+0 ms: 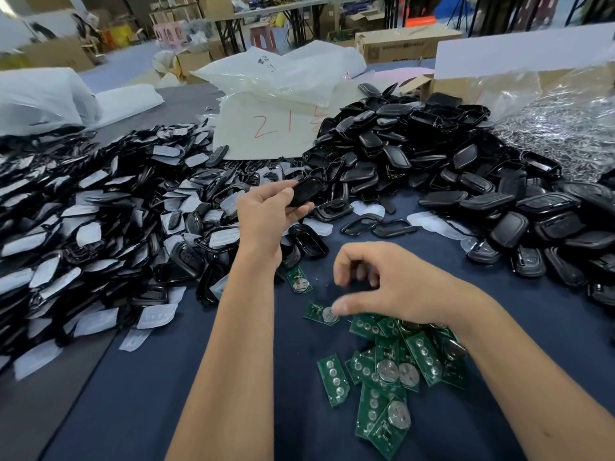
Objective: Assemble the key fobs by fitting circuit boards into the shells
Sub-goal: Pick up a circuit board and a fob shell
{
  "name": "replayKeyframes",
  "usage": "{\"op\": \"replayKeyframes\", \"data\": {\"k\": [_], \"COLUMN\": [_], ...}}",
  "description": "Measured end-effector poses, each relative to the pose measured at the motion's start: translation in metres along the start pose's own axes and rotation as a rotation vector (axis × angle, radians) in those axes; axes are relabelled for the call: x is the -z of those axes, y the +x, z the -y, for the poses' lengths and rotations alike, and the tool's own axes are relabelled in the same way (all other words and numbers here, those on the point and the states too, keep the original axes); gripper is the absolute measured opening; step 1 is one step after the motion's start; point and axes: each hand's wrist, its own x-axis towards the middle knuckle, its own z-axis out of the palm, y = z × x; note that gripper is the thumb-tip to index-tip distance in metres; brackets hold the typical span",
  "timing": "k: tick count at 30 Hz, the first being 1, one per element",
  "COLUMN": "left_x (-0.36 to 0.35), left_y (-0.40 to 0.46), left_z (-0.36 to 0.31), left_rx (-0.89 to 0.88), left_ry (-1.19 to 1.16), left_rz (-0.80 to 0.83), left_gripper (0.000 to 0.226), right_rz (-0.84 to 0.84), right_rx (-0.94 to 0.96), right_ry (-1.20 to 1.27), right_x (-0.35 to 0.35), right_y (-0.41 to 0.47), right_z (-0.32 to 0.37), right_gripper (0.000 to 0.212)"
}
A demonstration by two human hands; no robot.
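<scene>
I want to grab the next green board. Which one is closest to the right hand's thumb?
The lone green board lying just left of the big pile of boards. The right hand hovers over it, thumb tip at its round silver battery. Another loose board lies farther off.

Shells (pixel 416 151): we see glossy black.
Circuit boards (pixel 389 371): green — with silver round cells.
Tablecloth (pixel 199 377): dark navy.
Bag (pixel 266 128): white — red marks.
</scene>
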Motion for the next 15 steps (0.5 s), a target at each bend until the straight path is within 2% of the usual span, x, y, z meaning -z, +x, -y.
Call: {"op": "replayKeyframes", "data": {"k": [3,5,7,10,12,15], "left_x": [-0.002,-0.002,-0.001,0.001,0.001,0.001], "left_y": [-0.001,-0.002,-0.002,-0.003,-0.003,-0.004], "left_z": [0.001,0.000,-0.001,-0.003,-0.004,-0.004], "left_rx": [0.000,-0.001,0.004,0.013,0.011,0.006], "left_ry": [0.010,0.010,-0.004,-0.009,-0.005,0.001], "left_rz": [0.009,0.000,-0.018,-0.048,-0.057,-0.062], "left_gripper": [0.020,0.020,0.020,0.019,0.020,0.020], "right_rz": [0.087,0.071,-0.001,-0.124,-0.115,-0.054], "right_rx": [0.014,0.035,0.047,0.124,0.178,0.185], "right_ry": [-0.243,-0.291,-0.240,-0.355,-0.496,-0.597], "right_x": [-0.013,-0.019,-0.019,-0.026,-0.037,-0.049], "right_y": [0.001,0.004,0.006,0.010,0.016,0.025], "right_z": [-0.002,-0.001,0.002,0.008,0.017,0.021], "right_gripper": [0.048,0.044,0.039,0.050,0.051,0.039]}}
